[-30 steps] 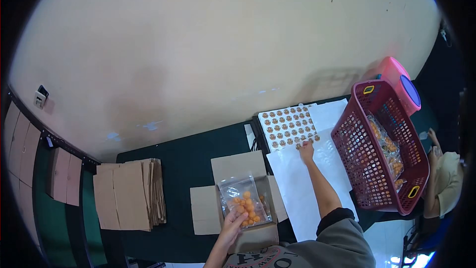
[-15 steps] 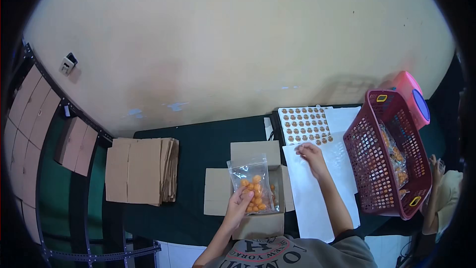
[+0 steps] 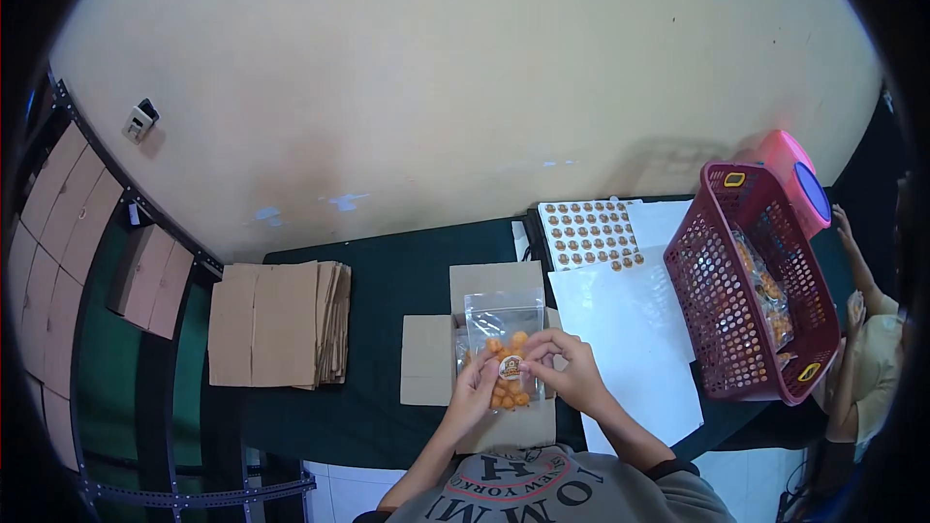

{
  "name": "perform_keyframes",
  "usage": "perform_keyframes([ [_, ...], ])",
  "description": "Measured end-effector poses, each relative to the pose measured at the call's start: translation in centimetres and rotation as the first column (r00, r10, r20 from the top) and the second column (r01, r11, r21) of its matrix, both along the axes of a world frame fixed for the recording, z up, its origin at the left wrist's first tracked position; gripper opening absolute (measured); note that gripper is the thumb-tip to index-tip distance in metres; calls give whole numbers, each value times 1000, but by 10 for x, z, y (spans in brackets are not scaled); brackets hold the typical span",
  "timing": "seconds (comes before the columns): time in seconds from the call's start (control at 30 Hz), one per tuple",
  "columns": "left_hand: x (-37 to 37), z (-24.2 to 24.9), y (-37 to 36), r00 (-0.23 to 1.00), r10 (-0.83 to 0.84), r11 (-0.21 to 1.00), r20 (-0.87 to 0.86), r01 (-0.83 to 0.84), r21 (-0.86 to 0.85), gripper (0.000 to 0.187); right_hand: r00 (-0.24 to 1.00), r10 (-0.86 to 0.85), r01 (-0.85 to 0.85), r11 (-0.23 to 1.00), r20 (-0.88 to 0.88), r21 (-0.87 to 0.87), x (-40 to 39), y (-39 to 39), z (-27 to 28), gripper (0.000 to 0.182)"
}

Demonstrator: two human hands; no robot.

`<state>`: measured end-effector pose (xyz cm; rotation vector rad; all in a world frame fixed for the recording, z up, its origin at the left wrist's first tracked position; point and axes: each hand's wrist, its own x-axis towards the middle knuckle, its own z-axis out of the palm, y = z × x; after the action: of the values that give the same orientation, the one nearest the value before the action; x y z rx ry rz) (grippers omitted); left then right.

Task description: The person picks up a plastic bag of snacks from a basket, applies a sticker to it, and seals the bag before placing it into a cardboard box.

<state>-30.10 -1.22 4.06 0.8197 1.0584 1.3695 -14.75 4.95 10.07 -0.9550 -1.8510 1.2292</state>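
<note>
A clear zip bag (image 3: pixel 504 310) of round orange snacks is held upright by my left hand (image 3: pixel 471 389), fingers closed on its left edge. On its front shows a round sticker (image 3: pixel 511 368) with a small printed picture. The fingertips of my right hand (image 3: pixel 573 374) are pinched at the sticker's right edge, against the bag. Behind and below the bag stands an open cardboard box (image 3: pixel 496 277) with its flaps folded out; the bag hides most of its inside. To the right lies a sheet of round stickers (image 3: pixel 588 234).
Flattened cardboard boxes (image 3: pixel 281 324) are stacked at the left. White backing sheets (image 3: pixel 630 349) lie on the right, beside a maroon basket (image 3: pixel 688 315) with bagged snacks (image 3: pixel 765 291). Pink tubs (image 3: pixel 799 184) stand behind it. Another person's arm (image 3: pixel 852 368) shows at far right.
My right hand has come left from over the sheets to the bag, and a round sticker now shows on its front. The bag has shifted slightly right.
</note>
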Motion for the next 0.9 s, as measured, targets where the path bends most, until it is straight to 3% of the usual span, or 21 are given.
perform_keyframes([
  [0.23,-3,6,-8,999,-47,997,-17,48,55,40,1000,-6,7,998,29,-59,-4,-5,6,26],
  [0.33,-1,7,-11,1000,-21,998,-12,21,67,37,998,-20,20,1000,-55,6,-6,-6,3,27],
  [0.63,-2,9,-12,999,-37,998,-2,37,54,33,999,-47,48,999,-16,22,-7,-12,5,27],
  [0.9,-2,15,-13,1000,-17,998,11,16,53,33,996,-91,87,985,16,152,-13,-14,4,28],
])
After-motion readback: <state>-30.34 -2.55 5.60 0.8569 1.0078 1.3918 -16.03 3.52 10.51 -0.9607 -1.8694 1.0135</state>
